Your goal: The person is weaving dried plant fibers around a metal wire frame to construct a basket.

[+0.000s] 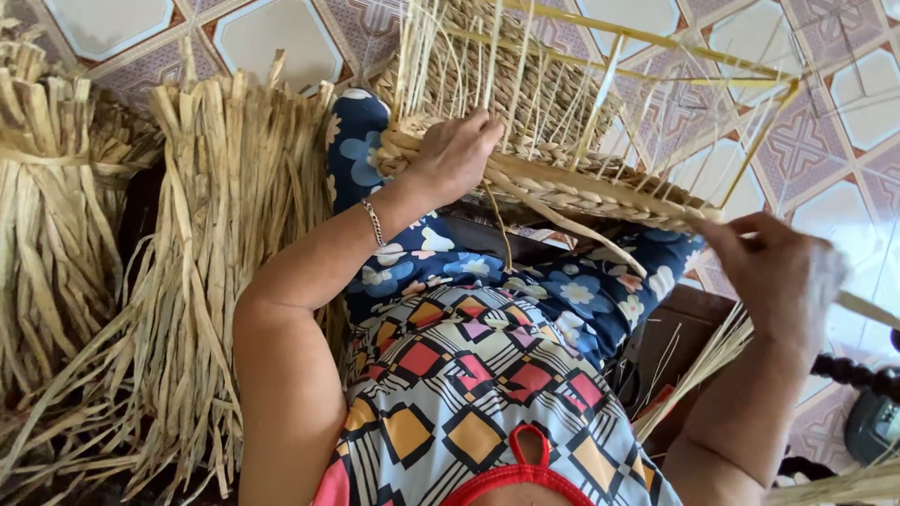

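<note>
the floor (281,33) is laid with patterned tiles, pale octagons framed by reddish-brown and purple bands, and it fills the top of the view behind the work. a half-woven straw basket (562,183) rests on the person's lap over blue floral trousers (562,290), its braided rim facing the body and loose upright strands rising inside a thin yellow wire frame (741,80). the left hand (457,155), a thin chain bracelet (374,223) on its wrist, is clenched over the near-left part of the braided rim. the right hand (783,276), blurred, pinches a flat straw strand (600,236) that runs from the basket's rim out to the right. two tied bundles of dried straw (202,272) stand on the floor at the left, touching the person's arm side. a dark wooden seat edge (698,309) shows beneath the right knee.
</note>
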